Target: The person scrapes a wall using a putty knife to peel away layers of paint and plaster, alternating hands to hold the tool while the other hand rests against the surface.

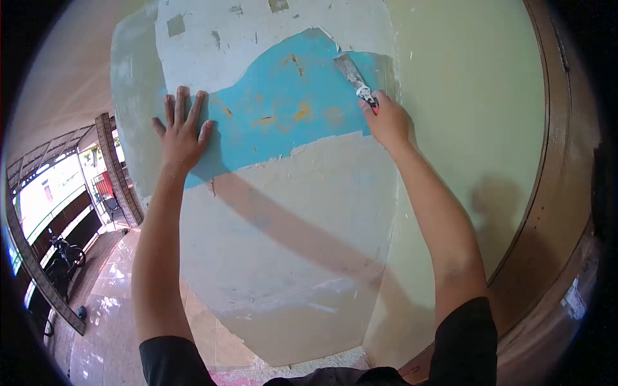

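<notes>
My left hand [183, 135] lies flat with fingers spread on the wall, at the left edge of a bare turquoise patch [270, 122] marked with orange spots. My right hand [388, 121] grips the handle of a putty knife [352, 72]. Its smeared blade points up and left, the tip near the patch's upper right, close to the ragged edge of the white coating [212, 45]. Below the patch is a pale, rough-edged plaster layer [290, 225]. Only part of the handle shows; the rest is hidden in my fist.
A light green wall [470, 109] adjoins on the right, with a brown wooden frame [547, 193] beyond it. White crumbs [309, 370] lie along the floor at the wall's foot. Far left, past a post [119, 167], a motorcycle [63, 257] stands by a railing.
</notes>
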`<state>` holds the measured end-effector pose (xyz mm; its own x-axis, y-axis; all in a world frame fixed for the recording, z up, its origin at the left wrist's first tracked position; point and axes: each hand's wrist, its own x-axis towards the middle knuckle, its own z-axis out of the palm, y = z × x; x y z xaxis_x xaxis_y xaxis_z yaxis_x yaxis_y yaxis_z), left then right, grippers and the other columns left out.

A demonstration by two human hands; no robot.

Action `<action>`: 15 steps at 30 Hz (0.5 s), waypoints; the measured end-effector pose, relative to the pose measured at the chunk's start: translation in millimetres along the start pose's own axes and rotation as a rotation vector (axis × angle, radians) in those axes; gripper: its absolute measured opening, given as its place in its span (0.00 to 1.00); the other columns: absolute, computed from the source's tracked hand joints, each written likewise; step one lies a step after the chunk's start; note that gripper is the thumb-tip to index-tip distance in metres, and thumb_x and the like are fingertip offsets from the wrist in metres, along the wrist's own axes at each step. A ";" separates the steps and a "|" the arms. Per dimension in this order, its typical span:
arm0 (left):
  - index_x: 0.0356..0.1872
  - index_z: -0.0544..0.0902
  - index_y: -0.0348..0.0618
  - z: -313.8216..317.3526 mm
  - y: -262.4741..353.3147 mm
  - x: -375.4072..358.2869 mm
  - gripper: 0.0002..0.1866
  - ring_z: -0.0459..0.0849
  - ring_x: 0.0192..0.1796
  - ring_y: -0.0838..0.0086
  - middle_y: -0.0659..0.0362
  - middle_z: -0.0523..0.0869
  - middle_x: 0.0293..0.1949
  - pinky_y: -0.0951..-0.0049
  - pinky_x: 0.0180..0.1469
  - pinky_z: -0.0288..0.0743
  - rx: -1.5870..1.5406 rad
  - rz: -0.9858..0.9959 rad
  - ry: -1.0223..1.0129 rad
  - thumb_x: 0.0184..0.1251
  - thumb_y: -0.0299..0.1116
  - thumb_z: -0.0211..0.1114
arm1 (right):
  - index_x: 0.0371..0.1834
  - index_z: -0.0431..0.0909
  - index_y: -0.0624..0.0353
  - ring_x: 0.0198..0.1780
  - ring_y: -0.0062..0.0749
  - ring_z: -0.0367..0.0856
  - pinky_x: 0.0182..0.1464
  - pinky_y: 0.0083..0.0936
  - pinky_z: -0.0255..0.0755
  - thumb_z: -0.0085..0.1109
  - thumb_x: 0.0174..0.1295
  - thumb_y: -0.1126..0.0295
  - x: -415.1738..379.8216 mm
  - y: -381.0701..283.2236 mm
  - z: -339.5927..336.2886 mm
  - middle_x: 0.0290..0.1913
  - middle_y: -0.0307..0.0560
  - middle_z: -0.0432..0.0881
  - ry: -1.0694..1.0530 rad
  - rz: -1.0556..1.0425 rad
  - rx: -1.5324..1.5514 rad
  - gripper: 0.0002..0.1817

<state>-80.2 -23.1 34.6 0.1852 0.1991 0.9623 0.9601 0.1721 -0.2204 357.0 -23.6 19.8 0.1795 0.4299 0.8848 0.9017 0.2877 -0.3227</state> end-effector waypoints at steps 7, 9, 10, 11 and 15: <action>0.82 0.58 0.76 15.2 -2.3 -3.7 0.34 0.43 0.86 0.54 0.62 0.49 0.86 0.23 0.77 0.34 -0.038 0.001 0.095 0.76 0.55 0.53 | 0.49 0.78 0.56 0.45 0.55 0.85 0.45 0.51 0.77 0.61 0.71 0.49 23.9 -9.0 8.0 0.40 0.53 0.86 0.085 -0.020 -0.009 0.20; 0.82 0.58 0.76 14.7 -1.8 -4.4 0.34 0.44 0.86 0.55 0.63 0.50 0.86 0.24 0.78 0.33 -0.042 -0.004 0.106 0.76 0.56 0.53 | 0.49 0.78 0.56 0.44 0.55 0.85 0.45 0.51 0.77 0.60 0.72 0.48 30.9 -10.6 7.8 0.39 0.53 0.86 0.071 -0.023 -0.013 0.21; 0.82 0.58 0.76 15.1 -2.1 -4.8 0.34 0.44 0.86 0.55 0.63 0.50 0.86 0.24 0.78 0.33 -0.045 -0.003 0.102 0.76 0.56 0.53 | 0.50 0.78 0.55 0.44 0.54 0.86 0.45 0.51 0.77 0.60 0.72 0.48 33.5 -11.3 7.9 0.39 0.52 0.86 0.088 -0.043 -0.011 0.21; 0.82 0.58 0.77 15.9 -2.2 -5.1 0.34 0.44 0.86 0.56 0.64 0.50 0.86 0.25 0.78 0.33 -0.036 0.002 0.117 0.76 0.56 0.52 | 0.51 0.78 0.55 0.44 0.54 0.86 0.44 0.51 0.77 0.59 0.72 0.48 35.0 -11.3 8.1 0.39 0.51 0.87 0.105 -0.061 -0.009 0.21; 0.81 0.61 0.76 22.6 -5.0 -6.2 0.34 0.46 0.86 0.55 0.63 0.53 0.85 0.23 0.77 0.36 -0.050 0.026 0.186 0.76 0.57 0.53 | 0.53 0.79 0.54 0.44 0.53 0.86 0.45 0.50 0.77 0.59 0.72 0.47 40.9 -20.9 -0.7 0.40 0.50 0.87 0.062 -0.051 -0.033 0.22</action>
<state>-90.8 -3.3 26.1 0.2413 0.0202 0.9702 0.9628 0.1204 -0.2420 345.8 -12.7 62.9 0.1567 0.3611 0.9193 0.9224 0.2793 -0.2669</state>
